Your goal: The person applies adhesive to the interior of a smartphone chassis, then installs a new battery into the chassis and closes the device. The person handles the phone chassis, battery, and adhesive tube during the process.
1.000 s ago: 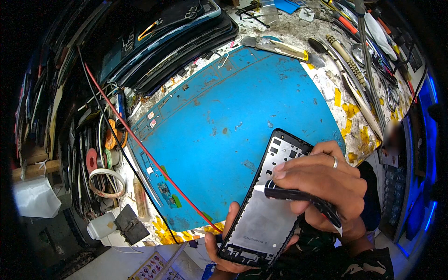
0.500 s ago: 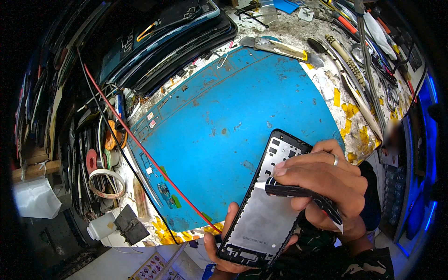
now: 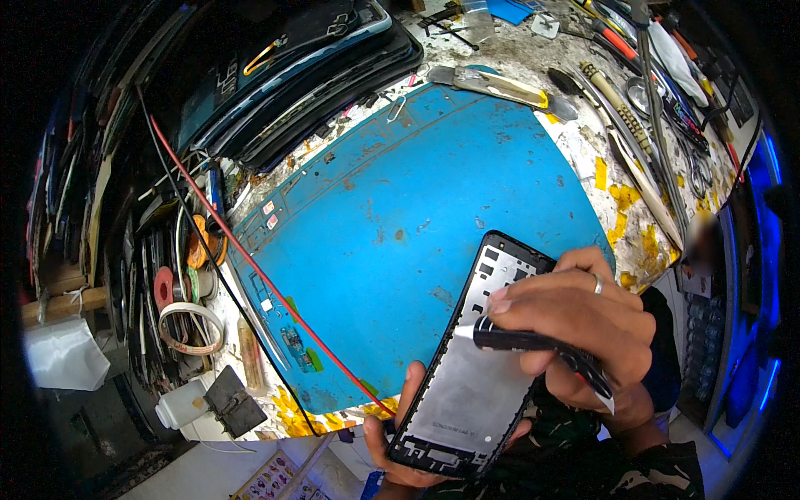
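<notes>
My left hand (image 3: 384,446) is wrapped around the lower end of a phone frame (image 3: 471,392), a black rim around a silvery metal plate with cut-outs. The frame is held tilted over the near edge of the blue mat (image 3: 367,242). In my right hand (image 3: 596,321), which wears a ring, I grip a black squeeze tube (image 3: 521,340) with a white nozzle, like a glue tube. Its nozzle points left, over the frame's long left edge; whether the tip touches is unclear. My right fingers cover part of the frame's upper right side.
A red cable (image 3: 250,260) and a black one cross the mat's left side. A small circuit board (image 3: 293,340) lies near them. Stacked phone panels (image 3: 308,92) stand at the back left. Tweezers and other hand tools (image 3: 621,108) lie at the right. A tape roll (image 3: 192,327) sits at the left.
</notes>
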Action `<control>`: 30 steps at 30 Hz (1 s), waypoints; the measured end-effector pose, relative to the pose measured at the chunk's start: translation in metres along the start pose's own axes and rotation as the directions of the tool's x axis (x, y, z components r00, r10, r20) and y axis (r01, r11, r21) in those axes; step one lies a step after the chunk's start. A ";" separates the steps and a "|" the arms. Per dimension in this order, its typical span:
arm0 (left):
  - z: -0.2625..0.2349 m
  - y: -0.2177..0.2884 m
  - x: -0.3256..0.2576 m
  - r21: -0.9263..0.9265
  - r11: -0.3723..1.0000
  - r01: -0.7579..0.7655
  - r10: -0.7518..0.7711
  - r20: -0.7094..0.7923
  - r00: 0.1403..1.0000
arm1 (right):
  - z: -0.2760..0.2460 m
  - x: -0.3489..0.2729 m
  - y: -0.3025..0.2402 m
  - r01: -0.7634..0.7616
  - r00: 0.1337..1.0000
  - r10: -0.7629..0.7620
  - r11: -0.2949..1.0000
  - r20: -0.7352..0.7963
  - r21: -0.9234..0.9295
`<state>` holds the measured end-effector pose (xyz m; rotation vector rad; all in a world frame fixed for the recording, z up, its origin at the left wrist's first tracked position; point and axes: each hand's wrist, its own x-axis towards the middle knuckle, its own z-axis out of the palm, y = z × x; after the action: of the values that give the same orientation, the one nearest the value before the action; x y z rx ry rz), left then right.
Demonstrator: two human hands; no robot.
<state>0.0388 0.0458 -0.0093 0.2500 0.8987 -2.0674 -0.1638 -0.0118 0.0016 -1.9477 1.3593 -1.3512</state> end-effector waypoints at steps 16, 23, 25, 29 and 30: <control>0.004 -0.016 0.004 0.078 0.986 -0.145 0.130 0.170 0.977 | 0.000 -0.001 0.001 -0.015 1.000 0.015 1.000 -0.003 0.011; 0.003 -0.017 0.005 0.031 0.990 -0.140 0.133 0.154 0.979 | 0.000 -0.001 0.001 -0.017 1.000 0.017 1.000 0.009 -0.008; 0.004 -0.016 0.005 0.035 0.989 -0.142 0.134 0.176 0.975 | 0.000 -0.001 0.000 0.001 1.000 -0.001 1.000 0.011 0.016; 0.007 -0.012 0.006 0.089 0.992 -0.094 0.086 0.092 0.992 | 0.000 -0.001 -0.001 -0.007 1.000 0.007 1.000 0.000 0.022; 0.009 -0.011 0.006 0.094 0.993 -0.078 0.073 0.060 0.996 | 0.000 -0.001 -0.001 -0.017 1.000 0.017 1.000 -0.003 0.015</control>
<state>0.0273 0.0403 -0.0003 0.2718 0.7463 -2.0397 -0.1638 -0.0104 0.0016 -1.9211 1.3602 -1.3538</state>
